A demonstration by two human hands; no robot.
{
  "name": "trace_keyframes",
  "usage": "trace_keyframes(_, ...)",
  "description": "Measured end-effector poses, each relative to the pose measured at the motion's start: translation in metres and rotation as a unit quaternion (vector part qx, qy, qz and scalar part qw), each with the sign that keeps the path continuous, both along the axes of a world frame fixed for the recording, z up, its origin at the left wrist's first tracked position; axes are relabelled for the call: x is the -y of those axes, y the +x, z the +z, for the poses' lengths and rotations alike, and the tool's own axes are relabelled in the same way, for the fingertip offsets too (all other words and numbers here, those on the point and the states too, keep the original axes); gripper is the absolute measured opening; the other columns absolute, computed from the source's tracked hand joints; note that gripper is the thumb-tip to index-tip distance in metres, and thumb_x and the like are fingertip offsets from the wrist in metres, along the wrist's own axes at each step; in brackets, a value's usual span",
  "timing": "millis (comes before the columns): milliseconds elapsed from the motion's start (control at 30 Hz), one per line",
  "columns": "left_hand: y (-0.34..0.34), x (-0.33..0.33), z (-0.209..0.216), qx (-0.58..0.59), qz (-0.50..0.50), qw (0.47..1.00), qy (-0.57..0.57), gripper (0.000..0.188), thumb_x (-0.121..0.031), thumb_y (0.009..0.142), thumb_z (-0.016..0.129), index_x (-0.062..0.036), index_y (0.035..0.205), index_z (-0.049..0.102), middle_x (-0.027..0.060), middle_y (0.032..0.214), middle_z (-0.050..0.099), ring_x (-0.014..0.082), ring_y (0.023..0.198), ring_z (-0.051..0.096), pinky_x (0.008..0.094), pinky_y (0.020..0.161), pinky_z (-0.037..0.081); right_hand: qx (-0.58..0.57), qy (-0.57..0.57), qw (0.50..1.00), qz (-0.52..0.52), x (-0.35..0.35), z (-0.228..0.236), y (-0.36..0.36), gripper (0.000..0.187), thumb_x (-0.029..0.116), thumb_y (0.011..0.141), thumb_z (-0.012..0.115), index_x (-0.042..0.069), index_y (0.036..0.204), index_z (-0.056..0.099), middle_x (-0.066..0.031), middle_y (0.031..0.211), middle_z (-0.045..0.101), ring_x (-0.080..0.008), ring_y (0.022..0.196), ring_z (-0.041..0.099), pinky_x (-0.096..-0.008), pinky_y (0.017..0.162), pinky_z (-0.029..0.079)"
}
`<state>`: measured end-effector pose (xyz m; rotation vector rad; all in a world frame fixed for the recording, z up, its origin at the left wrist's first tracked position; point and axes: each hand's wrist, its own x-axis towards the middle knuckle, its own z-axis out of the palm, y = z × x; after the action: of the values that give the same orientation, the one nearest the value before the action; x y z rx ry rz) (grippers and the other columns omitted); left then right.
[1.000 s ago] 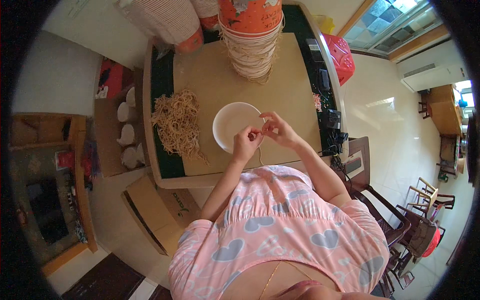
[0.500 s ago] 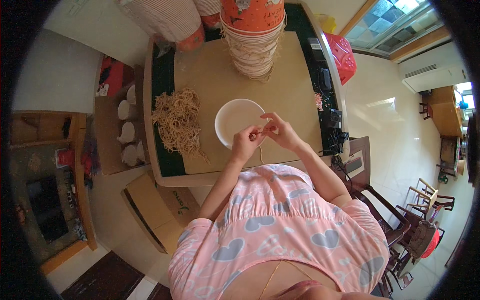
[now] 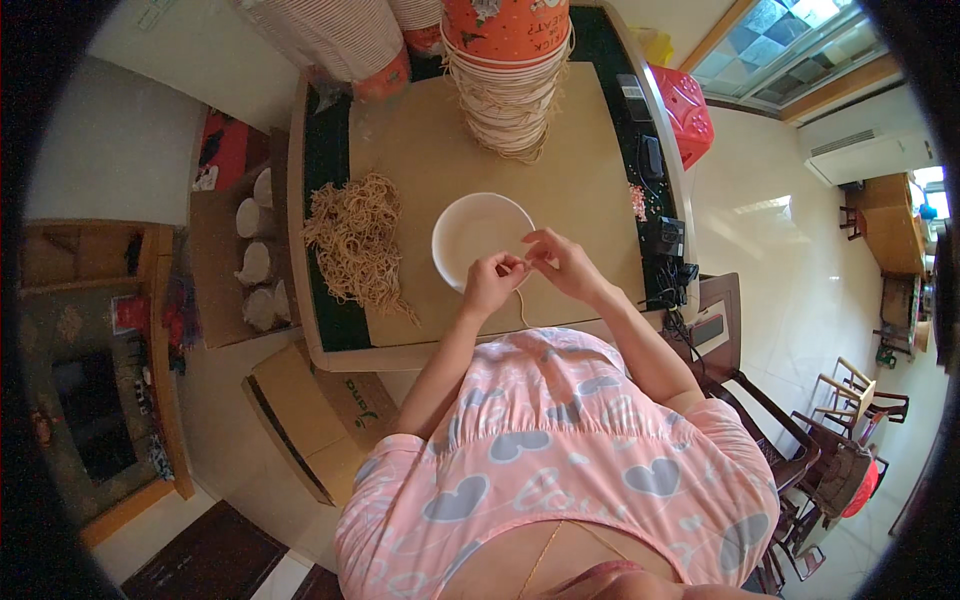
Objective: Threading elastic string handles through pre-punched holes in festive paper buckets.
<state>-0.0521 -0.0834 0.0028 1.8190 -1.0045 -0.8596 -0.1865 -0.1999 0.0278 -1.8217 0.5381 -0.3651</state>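
Note:
A white paper tub (image 3: 466, 232) stands with its open mouth up on the brown board, in front of me. At its near right rim, my left hand (image 3: 492, 283) is closed in a pinch on a thin beige cord (image 3: 522, 312), whose loose end hangs toward my lap. Close beside it, my right hand (image 3: 563, 268) pinches the cord at the rim, thumb and fingertips almost touching those of the left. The fingers partly hide the cord where it meets the tub. A tangled heap of beige cords (image 3: 355, 245) lies to the left on the board.
Behind the tub rises a stack of orange printed tubs (image 3: 505, 60) with cords hanging from their rims. More nested tubs (image 3: 335, 40) stand at the far left. Black chargers and cables (image 3: 668, 240) line the table's right edge. A cardboard box (image 3: 240, 270) holding white tubs sits left.
The tub has shifted slightly away from me and to the right. My right hand's raised fingers have come down a little toward the left hand's fingertips.

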Motion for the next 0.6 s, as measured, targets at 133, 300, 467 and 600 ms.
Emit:
trace_keyframes(133, 0.002, 0.004, 0.004, -0.194, 0.018, 0.98, 0.034, 0.012, -0.013, 0.083, 0.061, -0.0006, 0.085, 0.065, 0.0003, 0.071, 0.061, 0.005, 0.059, 0.052, 0.0208, 0.051, 0.042, 0.001, -0.109, 0.993, -0.038, -0.003, 0.001, -0.006, 0.021, 0.005, 0.078, 0.061, 0.005, 0.098, 0.055, -0.0106, 0.083, 0.059, -0.0242, 0.075, 0.059, -0.0331, 0.066, 0.048)
trace_keyframes(300, 0.007, 0.004, 0.003, -0.311, 0.027, 0.946, 0.094, 0.012, -0.013, 0.085, 0.059, -0.0026, 0.084, 0.065, -0.0027, 0.068, 0.058, 0.0022, 0.056, 0.048, 0.0163, 0.048, 0.036, -0.038, -0.113, 0.992, -0.033, -0.013, 0.005, -0.01, 0.009, 0.009, 0.077, 0.063, 0.005, 0.084, 0.06, -0.0108, 0.08, 0.056, -0.0259, 0.074, 0.058, -0.0351, 0.065, 0.049)
trace_keyframes(467, 0.009, 0.003, 0.003, -0.35, 0.012, 0.932, 0.098, 0.012, -0.013, 0.086, 0.059, -0.0033, 0.085, 0.065, -0.0047, 0.063, 0.055, 0.0012, 0.05, 0.043, 0.0158, 0.044, 0.03, -0.028, -0.125, 0.99, -0.056, -0.018, 0.003, -0.008, 0.01, 0.011, 0.077, 0.064, 0.005, 0.083, 0.06, -0.011, 0.077, 0.056, -0.0264, 0.074, 0.058, -0.036, 0.064, 0.048)
trace_keyframes(600, 0.009, 0.004, 0.002, -0.363, 0.015, 0.926, 0.099, 0.012, -0.014, 0.086, 0.059, -0.0034, 0.085, 0.066, -0.0053, 0.062, 0.054, 0.0008, 0.049, 0.042, 0.0156, 0.043, 0.029, -0.022, -0.163, 0.985, -0.057, -0.018, 0.0, -0.008, 0.009, 0.011, 0.076, 0.065, 0.005, 0.081, 0.06, -0.0115, 0.076, 0.056, -0.0284, 0.073, 0.057, -0.0376, 0.065, 0.047)
